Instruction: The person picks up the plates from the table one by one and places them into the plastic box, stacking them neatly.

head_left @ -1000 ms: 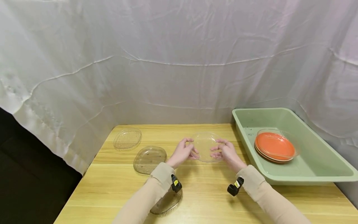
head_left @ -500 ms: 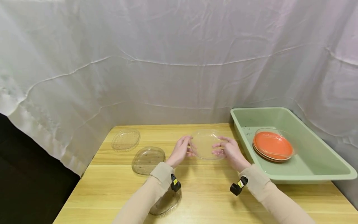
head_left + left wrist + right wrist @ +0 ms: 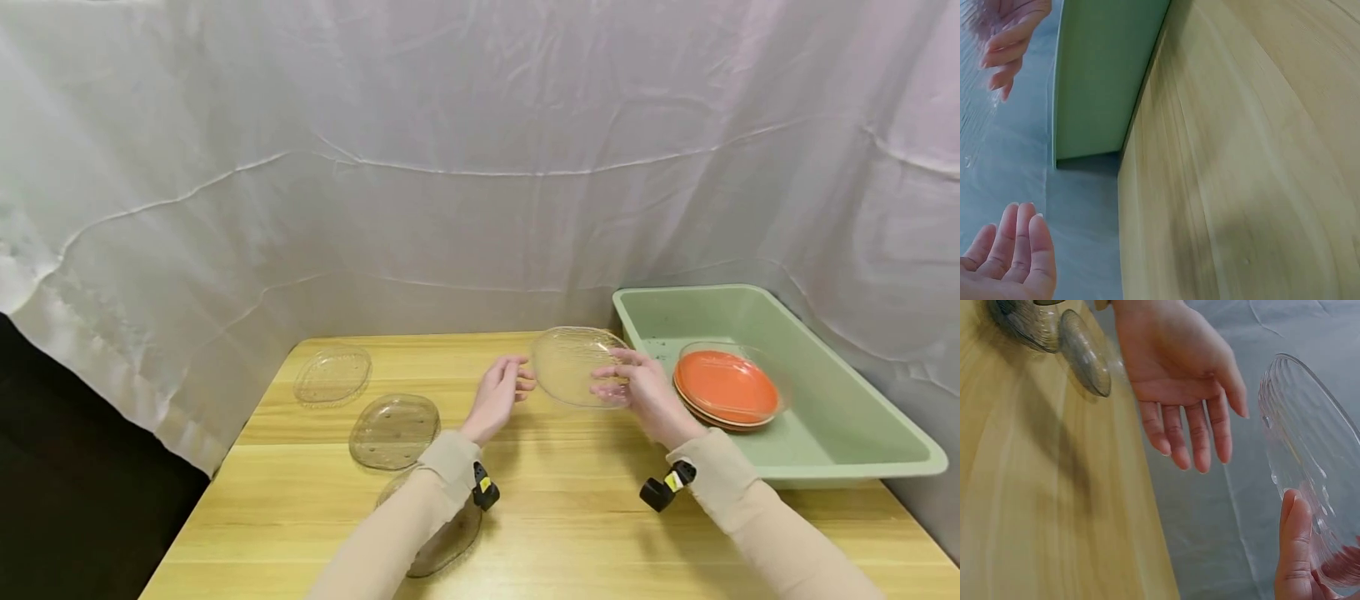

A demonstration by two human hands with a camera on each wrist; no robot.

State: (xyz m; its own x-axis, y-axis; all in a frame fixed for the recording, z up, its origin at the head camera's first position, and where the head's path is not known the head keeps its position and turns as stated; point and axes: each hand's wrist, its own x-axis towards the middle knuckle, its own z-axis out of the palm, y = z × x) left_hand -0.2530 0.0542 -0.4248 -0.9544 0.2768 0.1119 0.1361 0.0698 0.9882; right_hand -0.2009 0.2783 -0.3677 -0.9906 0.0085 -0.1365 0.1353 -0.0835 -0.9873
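Your right hand (image 3: pixel 647 393) pinches the clear plate (image 3: pixel 568 367) by its right edge, thumb and fingers closed on the rim, and holds it tilted above the desk (image 3: pixel 570 517), near the green tub (image 3: pixel 832 437). Your left hand (image 3: pixel 498 397) is free, its fingers extended just beside the plate's left edge and apart from it. To your left on the desk lie a clear dish (image 3: pixel 333 376) and a smoky dish (image 3: pixel 394 432), with another smoky one (image 3: pixel 453 537) partly under your left sleeve (image 3: pixel 408 517), while an orange plate (image 3: pixel 723 392) tops a stack inside the tub.
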